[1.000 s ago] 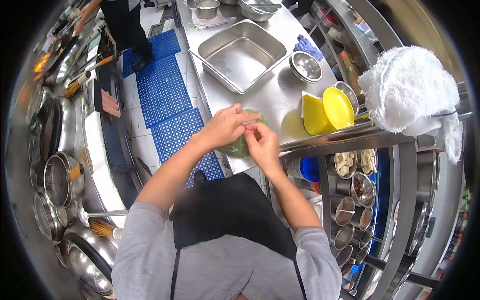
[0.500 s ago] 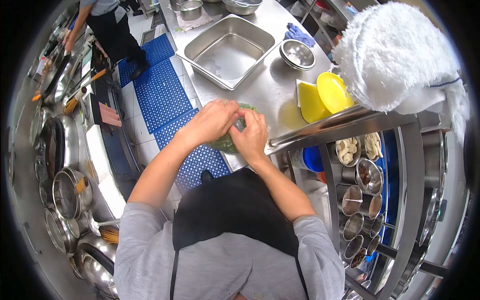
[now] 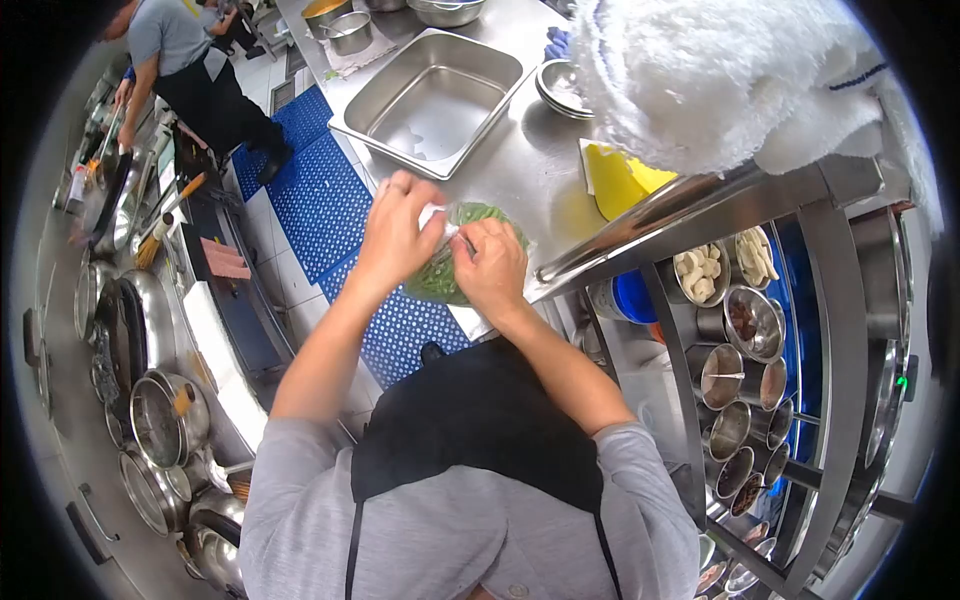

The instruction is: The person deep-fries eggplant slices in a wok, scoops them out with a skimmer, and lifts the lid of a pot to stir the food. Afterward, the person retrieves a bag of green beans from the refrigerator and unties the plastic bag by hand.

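Observation:
A clear plastic bag of chopped green vegetables (image 3: pixel 436 281) is held in front of me at the near end of the steel counter (image 3: pixel 545 215). My left hand (image 3: pixel 402 228) pinches the whitish gathered neck of the bag between thumb and fingers. Close on its right, my right hand (image 3: pixel 490 262) has its fingers curled onto the bag beside the neck. Greens show above and below my right hand. Just beyond both hands lies a deep rectangular steel pan (image 3: pixel 433 100) with a little liquid on its bottom.
Steel bowls (image 3: pixel 563 88), a yellow container (image 3: pixel 615 180) and a hanging white towel (image 3: pixel 720 85) are at the right. Ingredient pots (image 3: pixel 722 375) fill the lower shelf. Another person (image 3: pixel 190 75) works by the stove at the upper left, beside blue floor mats (image 3: pixel 315 200).
My hands have moved apart, the left one up and leftward, showing the bag's neck. The view has shifted, bringing the towel over the yellow container and more of the other person into sight.

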{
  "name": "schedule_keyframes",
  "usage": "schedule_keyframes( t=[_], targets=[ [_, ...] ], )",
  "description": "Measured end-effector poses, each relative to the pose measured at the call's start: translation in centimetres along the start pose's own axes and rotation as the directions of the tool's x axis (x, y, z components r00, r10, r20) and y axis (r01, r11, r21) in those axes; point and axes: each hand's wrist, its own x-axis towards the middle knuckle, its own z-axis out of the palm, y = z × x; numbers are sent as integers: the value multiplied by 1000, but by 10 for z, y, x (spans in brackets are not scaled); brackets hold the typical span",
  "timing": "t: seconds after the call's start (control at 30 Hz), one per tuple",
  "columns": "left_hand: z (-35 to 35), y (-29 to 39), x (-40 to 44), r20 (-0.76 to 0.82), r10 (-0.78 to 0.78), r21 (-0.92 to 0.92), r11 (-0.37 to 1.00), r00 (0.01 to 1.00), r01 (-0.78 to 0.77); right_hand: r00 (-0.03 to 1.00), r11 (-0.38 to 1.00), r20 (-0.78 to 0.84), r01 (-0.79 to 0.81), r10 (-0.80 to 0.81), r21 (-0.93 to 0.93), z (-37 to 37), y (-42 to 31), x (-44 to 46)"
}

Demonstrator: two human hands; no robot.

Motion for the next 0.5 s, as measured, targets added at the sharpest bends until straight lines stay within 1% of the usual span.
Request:
schedule_keyframes(
  t=[0.1,0.13,0.23,0.5],
  targets=[
    [-15,43,-14,153,-131,-196,968,980,160,1000,999,-13,5,-6,-45,1,-1,0],
    [-4,44,-20,208,-200,-171,956,957,237,1000,998,-8,15,-15,-55,3,0,0],
    [13,29,-25,170,-264,-217,930,949,297,999,998,-27,30,-32,-63,8,1,3],
    [19,15,-23,189,-181,-105,974,965,203,988,990,-56,142,-143,-10,7,6,2]
  ],
)
